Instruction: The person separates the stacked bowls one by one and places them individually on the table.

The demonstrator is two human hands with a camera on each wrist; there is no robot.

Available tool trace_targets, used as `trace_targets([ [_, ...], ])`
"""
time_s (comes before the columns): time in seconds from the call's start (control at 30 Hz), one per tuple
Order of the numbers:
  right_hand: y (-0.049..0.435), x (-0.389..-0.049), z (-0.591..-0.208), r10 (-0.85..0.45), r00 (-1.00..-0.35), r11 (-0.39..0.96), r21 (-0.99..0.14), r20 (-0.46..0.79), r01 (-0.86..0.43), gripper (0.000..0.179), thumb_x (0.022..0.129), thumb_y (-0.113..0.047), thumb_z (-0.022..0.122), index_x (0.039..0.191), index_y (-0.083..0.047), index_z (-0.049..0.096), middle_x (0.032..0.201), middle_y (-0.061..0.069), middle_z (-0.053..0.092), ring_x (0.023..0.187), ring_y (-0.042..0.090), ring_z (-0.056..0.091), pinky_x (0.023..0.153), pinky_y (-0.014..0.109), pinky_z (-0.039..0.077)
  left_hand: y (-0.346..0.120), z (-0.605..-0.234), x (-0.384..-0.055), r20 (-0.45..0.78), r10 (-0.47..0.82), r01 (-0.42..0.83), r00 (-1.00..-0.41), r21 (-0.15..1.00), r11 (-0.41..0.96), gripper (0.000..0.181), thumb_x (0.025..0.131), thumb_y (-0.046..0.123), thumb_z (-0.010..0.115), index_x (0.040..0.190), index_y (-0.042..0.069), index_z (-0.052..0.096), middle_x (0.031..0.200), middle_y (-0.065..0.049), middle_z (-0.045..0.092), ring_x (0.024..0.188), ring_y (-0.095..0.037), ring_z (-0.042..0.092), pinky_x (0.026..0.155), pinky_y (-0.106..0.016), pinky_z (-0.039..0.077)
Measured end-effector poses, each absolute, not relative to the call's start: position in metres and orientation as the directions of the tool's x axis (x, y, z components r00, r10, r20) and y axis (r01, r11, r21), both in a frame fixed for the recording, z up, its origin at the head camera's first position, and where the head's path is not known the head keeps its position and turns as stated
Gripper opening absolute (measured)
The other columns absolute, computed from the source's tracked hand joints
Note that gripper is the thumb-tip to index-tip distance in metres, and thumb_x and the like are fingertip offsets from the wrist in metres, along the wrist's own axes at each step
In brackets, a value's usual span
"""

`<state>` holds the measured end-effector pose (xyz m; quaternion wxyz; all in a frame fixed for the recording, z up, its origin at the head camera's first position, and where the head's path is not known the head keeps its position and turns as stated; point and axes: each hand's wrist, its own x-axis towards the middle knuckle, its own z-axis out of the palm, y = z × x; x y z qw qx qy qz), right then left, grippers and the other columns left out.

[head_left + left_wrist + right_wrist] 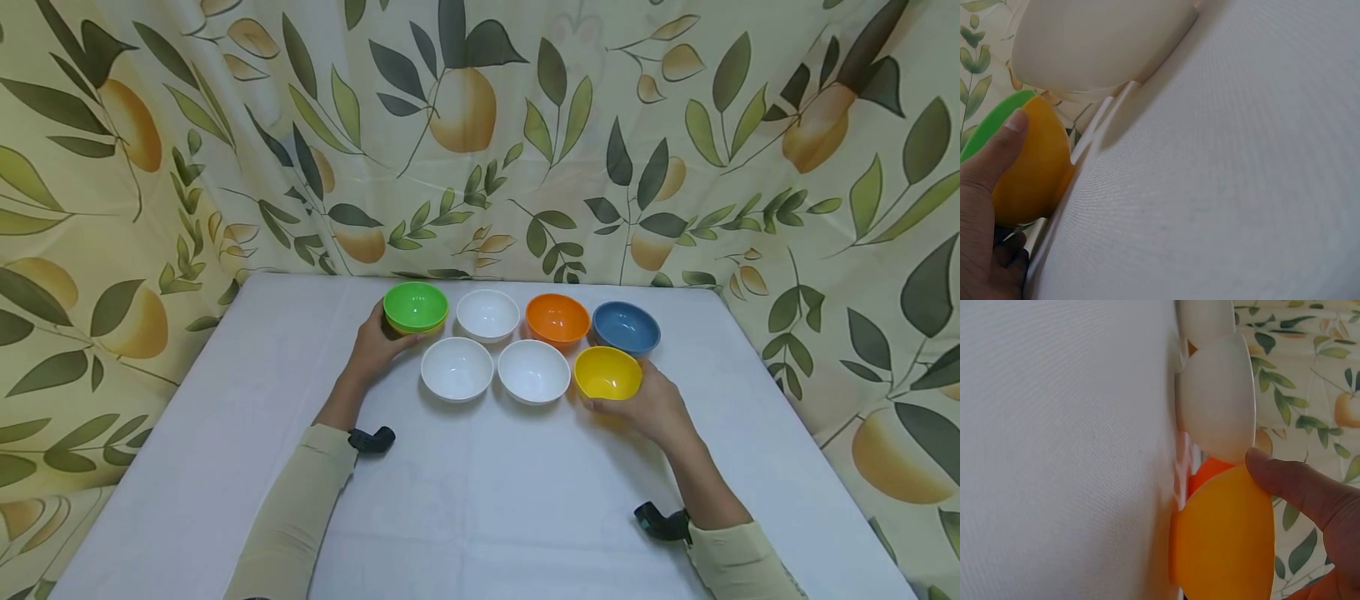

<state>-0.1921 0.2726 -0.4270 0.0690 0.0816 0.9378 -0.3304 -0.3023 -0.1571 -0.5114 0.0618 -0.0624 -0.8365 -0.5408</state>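
Observation:
At the back left, my left hand [372, 348] grips a green bowl [416, 306] nested in a yellow-orange bowl [1047, 159]. Its thumb lies along the outer bowl's side in the left wrist view. My right hand [654, 406] holds a yellow bowl [608, 373] at the right end of the front row, thumb at the rim [1272, 481]; its other fingers are mostly hidden. Beside that bowl stand two white bowls, one in the middle [533, 372] and one to the left [457, 369]. Behind are a white bowl [487, 315], an orange bowl [557, 320] and a blue bowl [626, 327].
A white cloth [465, 500] covers the table, and the bowls are grouped near its far edge. Behind and at both sides hangs a curtain [465, 192] printed with fruit and leaves. Dark wrist devices sit on the left [372, 440] and right [663, 522] wrists.

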Motion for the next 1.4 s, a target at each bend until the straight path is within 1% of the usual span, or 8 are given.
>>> trace_targets([
  [0.5,0.27,-0.189,-0.422,0.118,-0.97,0.773,-0.594,-0.211,0.223,0.118,0.072,-0.043,0.095,0.155,0.008,0.029,0.147,0.034,0.046,0.127,0.049,0.046,0.103,0.068,0.047,-0.159,-0.514,-0.304,0.185,0.043,0.187,-0.982,0.894,0.407,0.103,0.086,0.032,0.089,0.165,0.008,0.028,0.164,-0.014,0.041,0.154,-0.032,0.032,0.128,-0.053,0.016],
  [0.67,0.27,-0.188,-0.42,0.098,-0.973,0.769,-0.605,-0.208,0.207,0.118,0.073,-0.044,0.095,0.156,0.007,0.029,0.147,0.033,0.046,0.126,0.049,0.047,0.102,0.068,0.047,-0.158,-0.514,-0.304,0.189,0.043,0.19,-0.981,0.894,0.407,0.102,0.086,0.032,0.089,0.165,0.009,0.028,0.163,-0.014,0.041,0.153,-0.031,0.033,0.128,-0.053,0.017],
  [0.87,0.267,-0.186,-0.414,0.099,-0.981,0.771,-0.611,-0.167,0.182,0.117,0.077,-0.048,0.092,0.159,0.002,0.027,0.149,0.031,0.045,0.126,0.048,0.047,0.102,0.068,0.048,-0.158,-0.513,-0.303,0.185,0.042,0.186,-0.982,0.895,0.405,0.104,0.086,0.031,0.09,0.165,0.008,0.027,0.164,-0.015,0.04,0.154,-0.032,0.032,0.128,-0.053,0.017],
  [0.97,0.262,-0.184,-0.407,0.112,-0.982,0.775,-0.605,-0.153,0.182,0.114,0.079,-0.05,0.09,0.159,0.004,0.027,0.149,0.032,0.044,0.126,0.048,0.047,0.102,0.066,0.05,-0.157,-0.513,-0.303,0.177,0.042,0.179,-0.983,0.896,0.406,0.105,0.085,0.031,0.09,0.166,0.008,0.026,0.164,-0.015,0.04,0.154,-0.033,0.031,0.128,-0.053,0.016],
  [1.1,0.251,-0.182,-0.397,0.125,-0.981,0.785,-0.59,-0.15,0.19,0.122,0.082,-0.052,0.087,0.162,0.008,0.017,0.158,0.037,0.032,0.135,0.053,0.042,0.104,0.067,0.05,-0.157,-0.513,-0.304,0.174,0.046,0.177,-0.984,0.895,0.409,0.105,0.085,0.031,0.09,0.166,0.008,0.026,0.164,-0.016,0.04,0.154,-0.033,0.031,0.128,-0.053,0.016],
  [1.2,0.241,-0.183,-0.392,0.116,-0.984,0.783,-0.597,-0.133,0.173,0.129,0.082,-0.055,0.086,0.164,0.008,0.009,0.164,0.037,0.021,0.142,0.055,0.035,0.105,0.07,0.047,-0.158,-0.513,-0.304,0.178,0.045,0.18,-0.983,0.893,0.412,0.105,0.085,0.031,0.09,0.166,0.008,0.027,0.164,-0.015,0.04,0.154,-0.033,0.032,0.128,-0.054,0.017],
  [1.3,0.229,-0.187,-0.389,0.087,-0.992,0.784,-0.608,-0.094,0.126,0.131,0.081,-0.059,0.086,0.165,0.004,0.009,0.167,0.033,0.02,0.146,0.055,0.031,0.107,0.071,0.043,-0.158,-0.512,-0.304,0.177,0.041,0.178,-0.983,0.893,0.412,0.104,0.085,0.031,0.09,0.165,0.009,0.027,0.163,-0.015,0.041,0.153,-0.032,0.032,0.128,-0.054,0.017],
  [1.4,0.219,-0.19,-0.387,0.041,-0.999,0.788,-0.613,-0.035,0.053,0.129,0.082,-0.059,0.086,0.166,0.004,0.01,0.166,0.032,0.025,0.148,0.053,0.031,0.111,0.071,0.039,-0.158,-0.512,-0.303,0.171,0.041,0.173,-0.984,0.896,0.409,0.103,0.086,0.031,0.09,0.165,0.01,0.028,0.164,-0.014,0.041,0.153,-0.032,0.032,0.128,-0.053,0.017],
])
